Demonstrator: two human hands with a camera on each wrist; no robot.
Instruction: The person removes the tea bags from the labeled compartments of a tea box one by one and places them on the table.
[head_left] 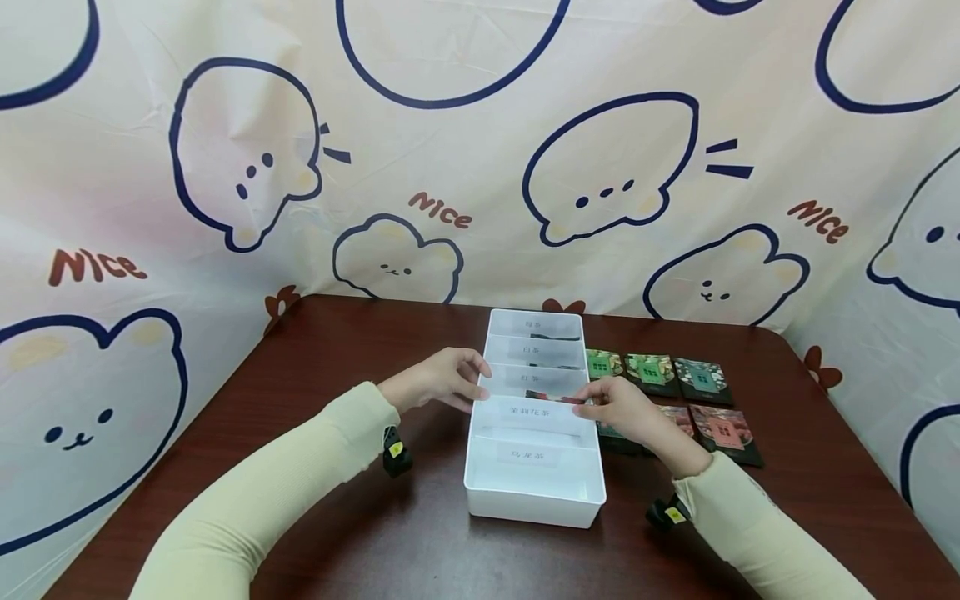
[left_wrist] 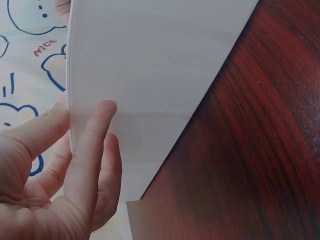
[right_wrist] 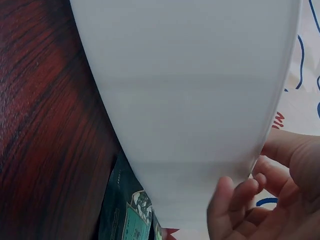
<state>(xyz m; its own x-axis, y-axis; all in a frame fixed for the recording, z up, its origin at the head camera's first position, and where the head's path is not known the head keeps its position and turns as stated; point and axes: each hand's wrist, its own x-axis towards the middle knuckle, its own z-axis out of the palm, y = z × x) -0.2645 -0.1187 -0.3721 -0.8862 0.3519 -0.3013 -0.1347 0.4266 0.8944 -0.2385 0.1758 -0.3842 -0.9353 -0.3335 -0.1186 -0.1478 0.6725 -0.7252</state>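
A long white storage box [head_left: 534,492], split by dividers into several labelled compartments, stands lengthwise on the table. My left hand [head_left: 442,379] holds its left rim; in the left wrist view, fingers [left_wrist: 90,155] lie along the outer wall while others reach behind the rim. At the opposite rim, my right hand [head_left: 621,408] pinches the right end of a red tea packet [head_left: 551,397], most of which is down inside a middle compartment. Other fingers of that hand [right_wrist: 225,200] hang beside the outer wall. Thin dark packet edges [head_left: 555,337] show in the two farthest compartments.
Right of the box lie flat tea packets in rows: green ones [head_left: 651,372], a teal one [head_left: 703,379] and a red one [head_left: 726,433]. Some are partly hidden by the right hand and the box. A patterned cloth [head_left: 480,150] hangs behind the dark wooden table [head_left: 360,333].
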